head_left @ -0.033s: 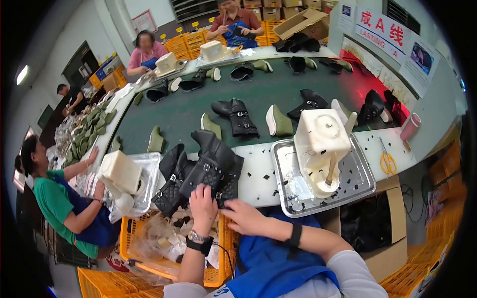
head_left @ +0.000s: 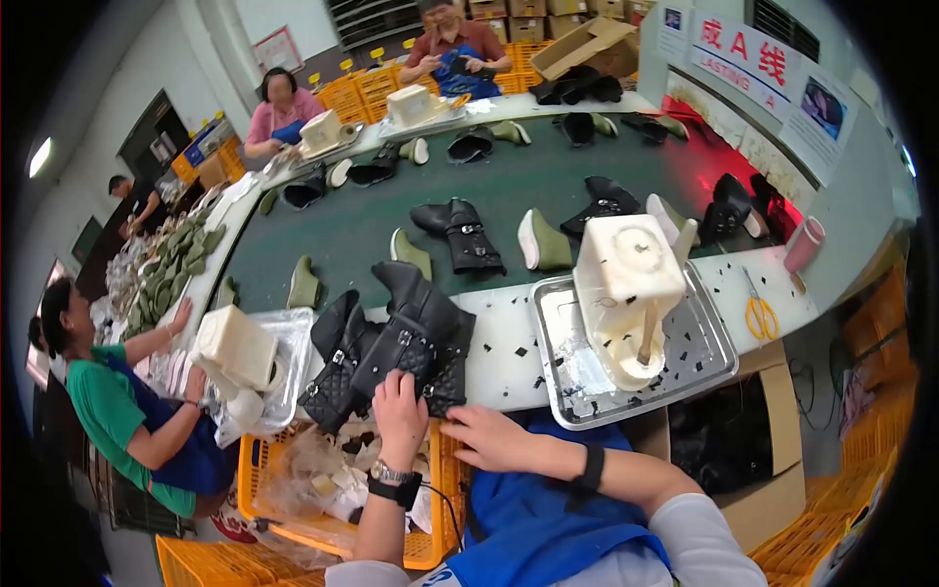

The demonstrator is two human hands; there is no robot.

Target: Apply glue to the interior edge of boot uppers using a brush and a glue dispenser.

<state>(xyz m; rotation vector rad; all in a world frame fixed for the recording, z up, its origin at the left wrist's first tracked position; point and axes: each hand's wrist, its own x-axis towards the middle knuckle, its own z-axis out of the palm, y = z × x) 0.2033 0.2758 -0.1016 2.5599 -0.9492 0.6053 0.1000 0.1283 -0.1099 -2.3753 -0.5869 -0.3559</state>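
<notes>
Several black quilted boots with buckled straps are piled at the near edge of the white worktop. My left hand [head_left: 401, 419] grips the lower edge of the top black boot [head_left: 416, 318], fingers over its quilted side. Just right of it, my right hand [head_left: 492, 438] is beside the pile's near edge, fingers loosely bent and apart, with nothing visible in them. Another black boot [head_left: 337, 357] leans to the left of the top one. Part of the pile is hidden under the top boot and my left hand.
A metal tray [head_left: 699, 362] with a cream plastic container [head_left: 631, 264] and black scraps sits right, near orange-handled scissors [head_left: 761, 318]. Below the worktop are a yellow crate [head_left: 256, 479] and a cardboard box [head_left: 778, 411]. Boots and green lasts line the green belt [head_left: 362, 220]. A co-worker [head_left: 127, 391] stands left.
My right hand has drawn slightly down and away from the boots' edge. My left hand stays on the top boot. The whole view has shifted a little.
</notes>
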